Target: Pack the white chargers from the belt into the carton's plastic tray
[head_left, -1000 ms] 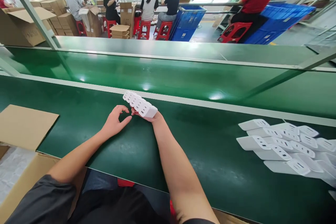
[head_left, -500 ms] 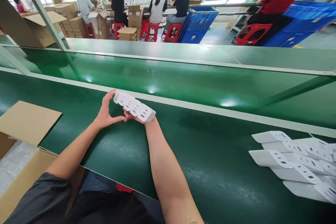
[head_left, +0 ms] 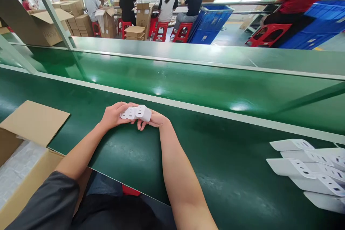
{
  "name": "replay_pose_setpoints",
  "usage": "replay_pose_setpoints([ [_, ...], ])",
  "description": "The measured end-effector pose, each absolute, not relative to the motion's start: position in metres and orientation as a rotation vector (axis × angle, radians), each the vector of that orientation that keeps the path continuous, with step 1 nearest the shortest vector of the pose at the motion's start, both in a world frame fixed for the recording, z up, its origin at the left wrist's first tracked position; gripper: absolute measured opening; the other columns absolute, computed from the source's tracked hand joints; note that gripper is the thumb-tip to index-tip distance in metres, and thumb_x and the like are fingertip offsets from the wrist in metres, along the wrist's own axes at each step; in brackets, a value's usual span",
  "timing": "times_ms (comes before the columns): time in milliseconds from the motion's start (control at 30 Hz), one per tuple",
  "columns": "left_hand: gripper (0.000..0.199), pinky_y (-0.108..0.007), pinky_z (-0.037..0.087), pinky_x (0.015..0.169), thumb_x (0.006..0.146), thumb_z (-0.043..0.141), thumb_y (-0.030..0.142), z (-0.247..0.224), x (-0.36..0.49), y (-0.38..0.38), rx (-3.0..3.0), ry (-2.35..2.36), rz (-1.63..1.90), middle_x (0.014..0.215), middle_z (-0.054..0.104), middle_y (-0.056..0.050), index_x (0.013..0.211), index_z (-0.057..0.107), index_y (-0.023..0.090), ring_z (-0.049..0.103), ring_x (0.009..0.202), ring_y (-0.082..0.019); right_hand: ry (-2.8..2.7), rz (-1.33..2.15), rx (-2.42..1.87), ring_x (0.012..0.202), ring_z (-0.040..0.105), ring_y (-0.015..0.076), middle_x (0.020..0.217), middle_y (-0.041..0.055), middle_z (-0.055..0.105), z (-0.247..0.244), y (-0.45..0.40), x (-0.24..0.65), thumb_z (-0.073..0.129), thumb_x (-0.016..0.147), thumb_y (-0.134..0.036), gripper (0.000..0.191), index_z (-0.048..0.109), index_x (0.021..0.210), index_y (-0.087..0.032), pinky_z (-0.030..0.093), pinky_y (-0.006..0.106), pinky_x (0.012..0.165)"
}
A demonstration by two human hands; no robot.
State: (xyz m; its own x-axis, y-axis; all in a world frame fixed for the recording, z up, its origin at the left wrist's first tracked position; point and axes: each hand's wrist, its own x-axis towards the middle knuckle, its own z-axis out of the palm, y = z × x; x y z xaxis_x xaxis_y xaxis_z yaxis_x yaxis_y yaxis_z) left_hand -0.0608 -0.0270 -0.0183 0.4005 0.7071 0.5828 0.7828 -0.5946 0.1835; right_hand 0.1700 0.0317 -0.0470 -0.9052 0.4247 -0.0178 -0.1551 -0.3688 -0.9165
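Observation:
A short row of white charger housings (head_left: 143, 113) with small port slots is held between my hands above the green work surface. My left hand (head_left: 113, 115) closes around the left end of the row, covering part of it. From the right, my right hand (head_left: 157, 119) supports the housings from behind and below, with some fingertips showing under them. Most of its palm is hidden by the housings. More white housings (head_left: 304, 169) with slots lie grouped on the surface at the far right.
An open cardboard box (head_left: 35, 124) with clear plastic inside stands at the lower left. A pale rail (head_left: 188, 105) runs along the back of the green bench (head_left: 229, 158). Beyond it, several people sit on red stools near blue crates (head_left: 207, 25) and cartons.
My left hand has gone from spread fingers at the row's left end to closing around it. The row looks shorter, its left part now covered, and it has turned more level.

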Motion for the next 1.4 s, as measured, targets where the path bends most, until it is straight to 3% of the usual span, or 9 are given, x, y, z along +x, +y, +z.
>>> replay_pose_setpoints([
  [133, 0.050, -0.024, 0.041, 0.066, 0.084, 0.066, 0.060, 0.003, -0.075, -0.030, -2.411, -1.753, -0.783, 0.109, 0.069, -0.001, 0.121, 0.063, 0.026, 0.065, 0.091, -0.015, -1.208, 1.964, -0.664, 0.059, 0.066, 0.0155, 0.081, 0.0063, 0.068, -0.043, 0.040, 0.183, 0.056, 0.091, -0.027, 0.047, 0.050, 0.137, -0.017, 0.057, 0.025, 0.055],
  [267, 0.053, -0.026, 0.037, 0.064, 0.084, 0.065, 0.061, 0.020, -0.084, -0.027, -2.438, -1.944, -0.449, 0.113, 0.066, 0.001, 0.127, 0.059, 0.031, 0.065, 0.094, -0.017, -0.952, 1.704, -0.717, 0.085, 0.069, 0.0138, 0.107, 0.0052, 0.068, -0.045, 0.049, 0.183, 0.050, 0.090, -0.022, 0.039, 0.052, 0.129, -0.023, 0.060, 0.028, 0.080],
  [467, 0.057, -0.026, 0.035, 0.065, 0.087, 0.056, 0.066, 0.023, -0.064, 0.011, -2.719, -1.698, 0.067, 0.120, 0.064, 0.000, 0.132, 0.057, 0.032, 0.064, 0.103, -0.021, -0.840, 1.660, -0.667, 0.091, 0.063, 0.0136, 0.118, 0.0016, 0.061, -0.050, 0.052, 0.186, 0.056, 0.059, -0.008, 0.076, 0.049, 0.131, -0.031, 0.056, 0.030, 0.082],
  [600, 0.060, -0.026, 0.040, 0.072, 0.086, 0.057, 0.068, 0.019, -0.045, 0.030, -2.812, -1.585, 0.127, 0.117, 0.065, -0.002, 0.132, 0.058, 0.030, 0.063, 0.103, -0.022, -0.869, 1.662, -0.571, 0.096, 0.059, 0.0130, 0.122, -0.0009, 0.054, -0.049, 0.052, 0.190, 0.059, 0.051, -0.010, 0.083, 0.052, 0.129, -0.035, 0.053, 0.031, 0.092],
  [800, 0.092, -0.038, 0.042, 0.101, 0.078, 0.065, 0.071, 0.020, -0.055, 0.019, -2.851, -1.497, -0.225, 0.135, 0.056, -0.008, 0.154, 0.034, 0.029, 0.053, 0.124, -0.029, -0.990, 1.565, -0.752, 0.100, 0.059, 0.0164, 0.111, 0.0004, 0.055, -0.045, 0.052, 0.184, 0.071, 0.063, -0.031, 0.064, 0.055, 0.126, -0.031, 0.048, 0.033, 0.099],
  [967, 0.094, -0.041, 0.041, 0.109, 0.078, 0.068, 0.067, 0.002, -0.092, 0.008, -2.838, -1.754, -0.668, 0.146, 0.048, -0.007, 0.155, 0.030, 0.030, 0.046, 0.134, -0.028, -1.164, 1.586, -0.780, 0.100, 0.056, 0.0178, 0.104, 0.0019, 0.059, -0.042, 0.047, 0.190, 0.078, 0.061, -0.028, 0.047, 0.061, 0.103, -0.022, 0.047, 0.027, 0.084],
  [1033, 0.095, -0.041, 0.040, 0.111, 0.076, 0.071, 0.065, -0.009, -0.102, 0.009, -2.843, -1.797, -0.826, 0.145, 0.049, -0.008, 0.154, 0.030, 0.028, 0.047, 0.134, -0.027, -1.221, 1.637, -0.759, 0.095, 0.054, 0.0166, 0.103, 0.0024, 0.058, -0.040, 0.044, 0.198, 0.083, 0.058, -0.025, 0.048, 0.061, 0.101, -0.021, 0.047, 0.025, 0.076],
  [1167, 0.094, -0.040, 0.044, 0.109, 0.074, 0.076, 0.061, -0.022, -0.106, 0.014, -2.885, -1.766, -0.978, 0.143, 0.050, -0.008, 0.151, 0.033, 0.027, 0.051, 0.129, -0.025, -1.406, 1.801, -0.665, 0.087, 0.051, 0.0140, 0.105, 0.0018, 0.051, -0.039, 0.038, 0.212, 0.086, 0.059, -0.019, 0.065, 0.057, 0.117, -0.024, 0.047, 0.023, 0.067],
  [1400, 0.090, -0.042, 0.044, 0.109, 0.073, 0.076, 0.059, -0.019, -0.103, 0.015, -2.929, -1.843, -1.006, 0.136, 0.056, -0.008, 0.148, 0.038, 0.026, 0.055, 0.124, -0.024, -1.572, 1.779, -0.681, 0.086, 0.047, 0.0117, 0.099, 0.0001, 0.043, -0.044, 0.039, 0.206, 0.084, 0.063, -0.020, 0.071, 0.050, 0.125, -0.026, 0.048, 0.021, 0.073],
])
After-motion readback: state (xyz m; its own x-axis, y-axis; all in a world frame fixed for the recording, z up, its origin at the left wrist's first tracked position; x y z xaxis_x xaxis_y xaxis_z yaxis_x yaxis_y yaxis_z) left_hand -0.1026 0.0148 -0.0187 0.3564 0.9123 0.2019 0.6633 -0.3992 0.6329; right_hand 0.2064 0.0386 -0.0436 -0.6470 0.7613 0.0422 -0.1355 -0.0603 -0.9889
